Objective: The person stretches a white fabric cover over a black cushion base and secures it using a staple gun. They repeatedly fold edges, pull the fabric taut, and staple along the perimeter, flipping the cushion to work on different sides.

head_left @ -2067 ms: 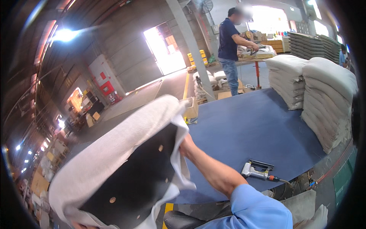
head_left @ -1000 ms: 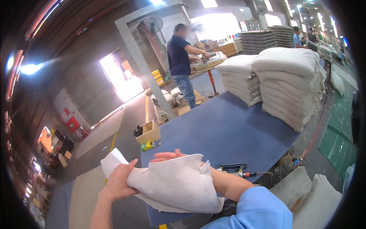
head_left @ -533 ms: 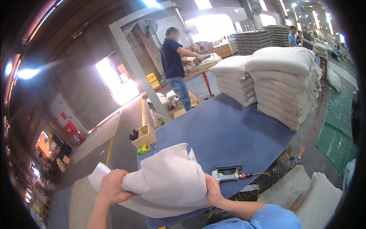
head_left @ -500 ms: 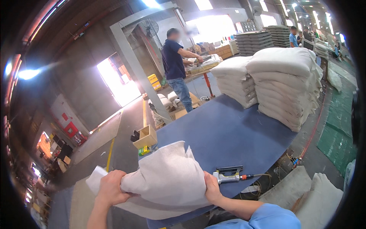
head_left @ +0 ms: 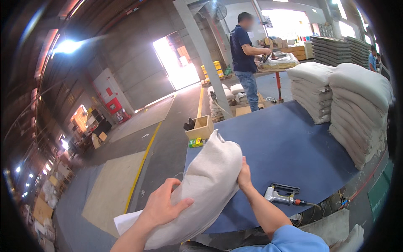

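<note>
I hold a padded beige fabric cushion (head_left: 205, 187) up above the near edge of the blue-topped table (head_left: 285, 143). My left hand (head_left: 163, 206) grips its lower left side, fingers curled over the cloth. My right hand (head_left: 244, 176) presses flat against its right edge, my forearm in a blue sleeve reaching in from below. A white fabric flap (head_left: 126, 220) hangs from the cushion's lower end.
A pneumatic staple gun (head_left: 280, 195) with a hose lies on the table by my right forearm. Two stacks of beige cushions (head_left: 352, 105) stand at the right. A small wooden box (head_left: 200, 127) sits at the table's far left corner. Another person (head_left: 245, 59) works at a far bench.
The cushion has turned from lying flat and wide between my hands to standing more on end. My view has swung slightly, and the staple gun now shows beside my right arm.
</note>
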Available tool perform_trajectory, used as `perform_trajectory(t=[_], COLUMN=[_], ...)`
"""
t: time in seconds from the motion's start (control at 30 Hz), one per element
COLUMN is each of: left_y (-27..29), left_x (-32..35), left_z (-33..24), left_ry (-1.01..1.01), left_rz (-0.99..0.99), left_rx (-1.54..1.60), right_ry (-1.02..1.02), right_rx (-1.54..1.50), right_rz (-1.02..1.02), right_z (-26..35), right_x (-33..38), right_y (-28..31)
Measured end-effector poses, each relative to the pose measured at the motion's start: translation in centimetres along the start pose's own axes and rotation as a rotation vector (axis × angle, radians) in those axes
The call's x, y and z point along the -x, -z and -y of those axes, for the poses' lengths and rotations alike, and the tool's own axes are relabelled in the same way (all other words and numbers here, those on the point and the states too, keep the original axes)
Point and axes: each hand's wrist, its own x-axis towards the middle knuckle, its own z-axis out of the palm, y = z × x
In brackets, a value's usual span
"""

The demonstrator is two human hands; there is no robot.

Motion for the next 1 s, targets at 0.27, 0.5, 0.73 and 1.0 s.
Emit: perform_trajectory(t=[0.27,0.5,0.73,1.0], left_y=[-1.0,-0.3,0.2,-1.2], left_x=[-1.5,-1.4,-2.0,-1.2], left_z=[0.6,2.8,3.7,4.7], left_ry=[-0.093,0.066,0.112,-0.071], left_rz=[-0.129,-0.229,-0.315,-0.462], left_rx=[0.12,0.206,0.387,0.6], right_ry=[0.219,0.468,0.474,0.202], right_rx=[0.304,0.414,0.784,1.219], right_rz=[-0.09,0.199,0.883,1.376], right_z=[3.5,17.7,26.5,29.9], right_x=[-1.8,2.3,1.4,0.1], right_y=[5.1,-0.3,-9.4,-16.9])
